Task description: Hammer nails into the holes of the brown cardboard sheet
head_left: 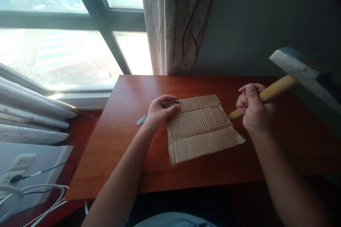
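A hammer (278, 88) with a pale wooden handle and a grey metal head is raised over the right side of the table. My right hand (254, 108) is closed around its handle. My left hand (162, 108) rests at the upper left corner of a creased cardboard sheet (197, 122). Its thumb and index finger pinch a small metal pin (176, 101), of which only the shiny top shows. Rows of small punched holes cover the cardboard's middle band. Beside my left wrist lie several thin metal rods (141, 120), side by side.
The sheet lies on a reddish-brown wooden table (119, 149). A window (66, 56) and a patterned curtain (181, 25) stand behind it. At the lower left are a wall socket (22, 163) with a black plug and looped white cables (53, 202).
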{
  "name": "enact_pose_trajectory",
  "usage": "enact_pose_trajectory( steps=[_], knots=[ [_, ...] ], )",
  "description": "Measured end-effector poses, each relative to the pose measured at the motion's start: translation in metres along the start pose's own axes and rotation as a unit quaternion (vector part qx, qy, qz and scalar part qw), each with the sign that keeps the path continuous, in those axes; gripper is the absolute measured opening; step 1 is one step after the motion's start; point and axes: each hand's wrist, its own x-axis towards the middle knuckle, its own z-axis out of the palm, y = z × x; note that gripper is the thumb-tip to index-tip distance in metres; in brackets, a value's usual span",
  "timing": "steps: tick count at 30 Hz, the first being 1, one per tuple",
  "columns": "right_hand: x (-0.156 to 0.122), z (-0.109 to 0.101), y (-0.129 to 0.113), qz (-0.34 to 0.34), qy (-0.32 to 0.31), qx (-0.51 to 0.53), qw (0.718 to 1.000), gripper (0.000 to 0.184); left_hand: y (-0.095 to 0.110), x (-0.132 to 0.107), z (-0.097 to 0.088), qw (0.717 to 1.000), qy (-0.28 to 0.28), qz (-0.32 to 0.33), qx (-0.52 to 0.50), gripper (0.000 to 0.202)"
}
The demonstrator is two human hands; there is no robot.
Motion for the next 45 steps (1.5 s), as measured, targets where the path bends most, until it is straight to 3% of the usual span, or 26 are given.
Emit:
enact_pose_trajectory(
  steps=[5, 9, 13, 16, 18, 22, 27, 30, 36, 45],
  knots=[
    [-0.007, -0.003, 0.006, 0.022, 0.011, 0.013, 1.0, 0.031, 0.003, 0.0, -0.003, 0.999, 0.026, 0.035, 0.008, 0.035],
    [-0.011, -0.007, 0.009, 0.032, 0.008, 0.028, 0.999, 0.03, 0.009, 0.003, -0.012, 0.993, 0.09, 0.073, 0.017, 0.034],
    [-0.011, -0.011, 0.012, 0.037, 0.0, 0.049, 0.998, 0.028, 0.014, 0.006, -0.034, 0.983, 0.142, 0.101, 0.064, 0.034],
    [-0.009, -0.01, 0.014, 0.045, -0.003, 0.064, 0.997, 0.028, 0.014, 0.002, -0.056, 0.962, 0.154, 0.119, 0.191, 0.032],
    [-0.009, -0.007, 0.014, 0.05, 0.0, 0.07, 0.996, 0.029, 0.014, -0.005, -0.07, 0.926, 0.135, 0.099, 0.34, 0.029],
    [-0.011, -0.002, 0.013, 0.05, 0.01, 0.067, 0.996, 0.032, 0.013, -0.027, -0.086, 0.811, 0.059, 0.05, 0.58, 0.023],
    [-0.014, 0.001, 0.01, 0.046, 0.016, 0.067, 0.997, 0.034, 0.014, -0.053, -0.075, 0.718, 0.024, -0.002, 0.696, 0.028],
    [-0.015, -0.001, 0.009, 0.049, 0.016, 0.069, 0.996, 0.034, 0.012, -0.06, -0.067, 0.687, 0.013, -0.005, 0.726, 0.033],
    [-0.016, -0.008, 0.011, 0.045, 0.022, 0.07, 0.996, 0.032, 0.005, -0.061, -0.062, 0.662, 0.022, -0.019, 0.749, 0.034],
    [-0.016, -0.01, 0.011, 0.047, 0.025, 0.084, 0.995, 0.031, 0.009, -0.063, -0.062, 0.668, 0.032, -0.029, 0.743, 0.034]
  ],
)
